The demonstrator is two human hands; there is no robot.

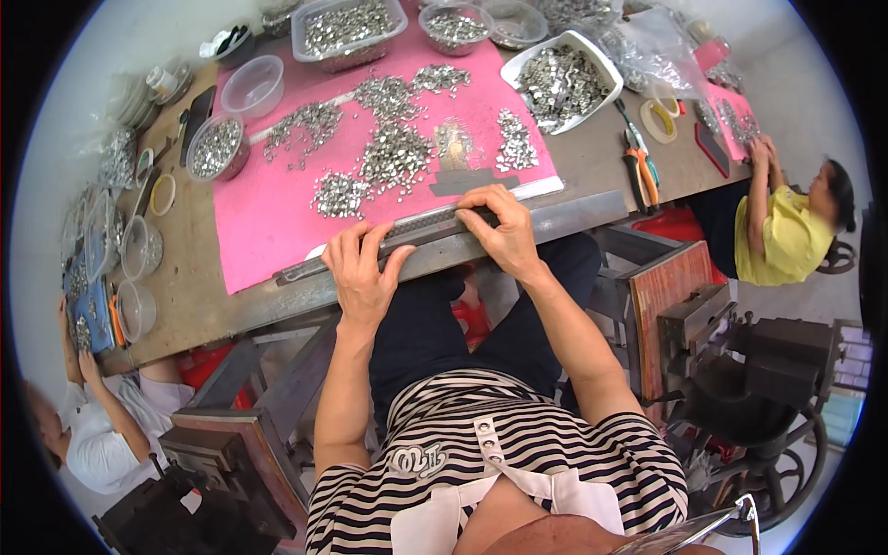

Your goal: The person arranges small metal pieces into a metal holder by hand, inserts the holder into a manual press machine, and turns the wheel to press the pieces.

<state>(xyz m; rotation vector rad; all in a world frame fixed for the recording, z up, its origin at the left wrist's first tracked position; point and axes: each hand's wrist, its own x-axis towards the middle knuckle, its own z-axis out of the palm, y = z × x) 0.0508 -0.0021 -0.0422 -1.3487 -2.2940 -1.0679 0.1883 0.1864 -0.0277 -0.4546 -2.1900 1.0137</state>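
Observation:
At the table's front edge lies a long, narrow dark metal strip (424,222) with a finely patterned face. My left hand (363,270) grips its left part, the fingers bent over it and the thumb on the near side. Further right, my right hand (504,231) pinches it between thumb and bent fingers. Beyond the strip a pink sheet (245,245) covers the tabletop. On it lie heaps of small shiny silver metal pieces (396,155), with a smaller heap (339,194) just past my left hand. Grey tape (462,181) is stuck near the sheet's front edge.
A white tray (611,74) of metal pieces stands at the far right, near orange-handled pliers (638,171) and a yellow tape roll (658,120). See-through tubs (252,88) line the back and left. Co-workers sit at right (786,236) and left (109,453). Dark machines (772,370) flank me.

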